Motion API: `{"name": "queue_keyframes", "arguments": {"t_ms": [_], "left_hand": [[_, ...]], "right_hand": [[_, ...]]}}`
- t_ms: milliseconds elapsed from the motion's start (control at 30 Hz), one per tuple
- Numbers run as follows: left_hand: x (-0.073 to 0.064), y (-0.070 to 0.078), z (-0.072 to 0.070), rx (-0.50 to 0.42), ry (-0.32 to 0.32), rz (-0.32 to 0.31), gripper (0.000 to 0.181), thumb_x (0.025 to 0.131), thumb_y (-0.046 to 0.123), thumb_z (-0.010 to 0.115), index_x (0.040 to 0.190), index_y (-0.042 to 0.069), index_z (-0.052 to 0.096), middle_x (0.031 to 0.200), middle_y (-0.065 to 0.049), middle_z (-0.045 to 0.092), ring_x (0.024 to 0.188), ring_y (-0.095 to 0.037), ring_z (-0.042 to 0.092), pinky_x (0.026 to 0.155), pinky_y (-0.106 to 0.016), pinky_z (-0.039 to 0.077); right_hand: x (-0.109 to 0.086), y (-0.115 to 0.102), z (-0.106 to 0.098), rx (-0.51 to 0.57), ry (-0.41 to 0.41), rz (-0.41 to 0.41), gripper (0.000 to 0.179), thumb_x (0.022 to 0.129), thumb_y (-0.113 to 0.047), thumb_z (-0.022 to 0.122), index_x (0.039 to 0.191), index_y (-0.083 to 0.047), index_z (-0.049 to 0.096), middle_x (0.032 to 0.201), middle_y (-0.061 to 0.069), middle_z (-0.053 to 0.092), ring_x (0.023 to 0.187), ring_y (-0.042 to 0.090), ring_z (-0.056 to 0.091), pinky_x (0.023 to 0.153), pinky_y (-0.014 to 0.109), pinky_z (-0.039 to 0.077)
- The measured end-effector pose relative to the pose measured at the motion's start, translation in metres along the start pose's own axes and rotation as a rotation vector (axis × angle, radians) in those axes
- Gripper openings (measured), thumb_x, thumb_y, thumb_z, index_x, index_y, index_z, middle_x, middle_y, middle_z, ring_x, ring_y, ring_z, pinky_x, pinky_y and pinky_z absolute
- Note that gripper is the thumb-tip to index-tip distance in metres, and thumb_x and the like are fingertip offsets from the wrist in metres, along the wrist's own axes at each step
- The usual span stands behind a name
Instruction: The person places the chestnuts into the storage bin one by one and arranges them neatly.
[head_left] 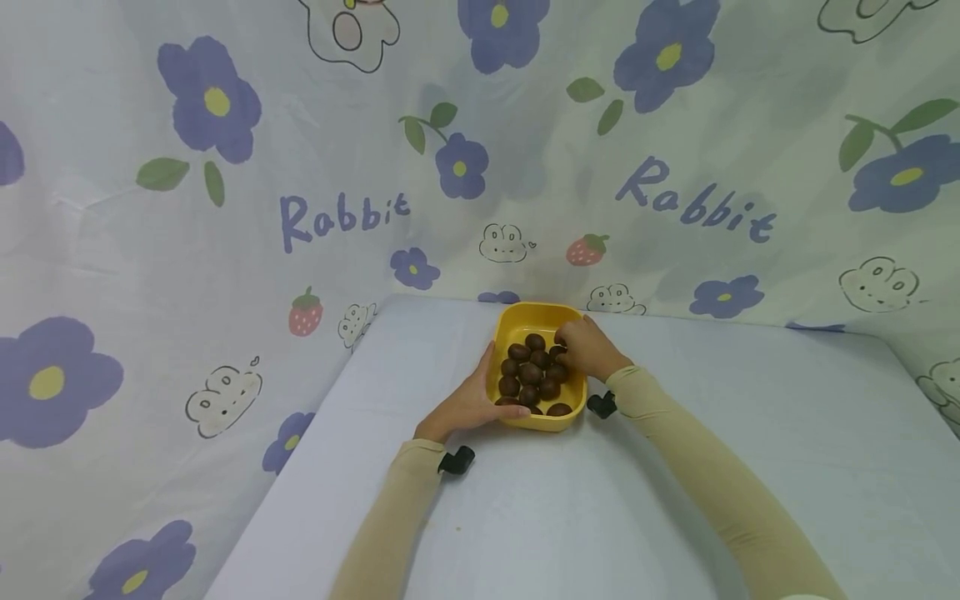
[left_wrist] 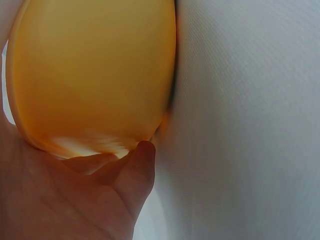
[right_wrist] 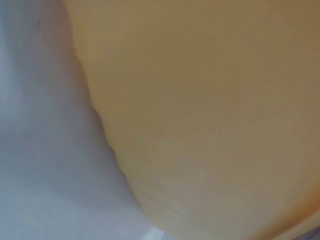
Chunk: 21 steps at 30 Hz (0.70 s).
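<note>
A yellow plastic container [head_left: 534, 313] with rounded corners stands on the table and holds several dark brown, smooth, roundish chestnuts [head_left: 530, 373]. My left hand [head_left: 467, 406] grips the container at its left side and near left corner, thumb lying along the near rim. In the left wrist view, the fingers of that hand [left_wrist: 75, 200] press against the yellow wall [left_wrist: 95, 75]. Over the right rim, my right hand [head_left: 591, 346] reaches inside, its curled fingers pinching a chestnut [head_left: 557, 352]. Only the container's outer wall [right_wrist: 200, 100] fills the right wrist view; the right hand is hidden there.
The table [head_left: 750, 417] has a white cover. Behind it and to the left hangs a cloth [head_left: 525, 125] printed with flowers, rabbits and strawberries. Black wrist cameras [head_left: 457, 460] sit by both cuffs, the right one beside the container. Tiny specks lie on the near tabletop.
</note>
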<state>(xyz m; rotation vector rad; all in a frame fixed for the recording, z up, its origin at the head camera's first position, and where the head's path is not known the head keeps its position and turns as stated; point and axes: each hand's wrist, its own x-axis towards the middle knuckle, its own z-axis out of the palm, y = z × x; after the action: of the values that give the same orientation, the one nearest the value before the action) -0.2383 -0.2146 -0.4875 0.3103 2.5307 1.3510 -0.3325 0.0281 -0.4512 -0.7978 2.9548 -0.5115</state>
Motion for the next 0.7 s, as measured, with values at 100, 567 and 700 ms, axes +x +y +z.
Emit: {"name": "queue_keyframes", "arguments": {"t_ms": [100, 567, 700], "left_hand": [[0.001, -0.001, 0.001, 0.001, 0.001, -0.002, 0.138, 0.073, 0.055, 0.089, 0.167, 0.031, -0.01, 0.177, 0.0, 0.006, 0.162, -0.027, 0.02, 0.13, -0.058, 0.022], [-0.001, -0.006, -0.002, 0.019, 0.029, 0.021, 0.137, 0.074, 0.054, 0.089, 0.167, 0.028, -0.007, 0.177, 0.002, 0.0, 0.163, -0.025, 0.012, 0.131, -0.057, 0.017], [-0.003, -0.008, -0.005, 0.124, 0.041, -0.019, 0.141, 0.071, 0.069, 0.085, 0.167, 0.028, -0.01, 0.176, 0.006, -0.014, 0.165, -0.024, -0.002, 0.131, -0.058, 0.013]], "right_hand": [[-0.002, 0.0, 0.0, 0.033, 0.007, 0.006, 0.017, 0.091, -0.012, 0.079, 0.106, -0.002, 0.08, 0.094, 0.007, 0.079, 0.088, 0.023, 0.063, 0.109, 0.049, 0.048], [-0.041, -0.003, -0.041, 0.364, 0.182, 0.047, 0.038, 0.1, -0.027, 0.071, 0.128, -0.001, 0.071, 0.134, 0.02, 0.069, 0.132, 0.041, 0.059, 0.114, 0.058, 0.048], [-0.06, -0.001, -0.057, 0.409, 0.312, 0.054, 0.036, 0.1, -0.027, 0.07, 0.127, -0.003, 0.072, 0.134, 0.019, 0.069, 0.134, 0.04, 0.058, 0.115, 0.06, 0.046]]}}
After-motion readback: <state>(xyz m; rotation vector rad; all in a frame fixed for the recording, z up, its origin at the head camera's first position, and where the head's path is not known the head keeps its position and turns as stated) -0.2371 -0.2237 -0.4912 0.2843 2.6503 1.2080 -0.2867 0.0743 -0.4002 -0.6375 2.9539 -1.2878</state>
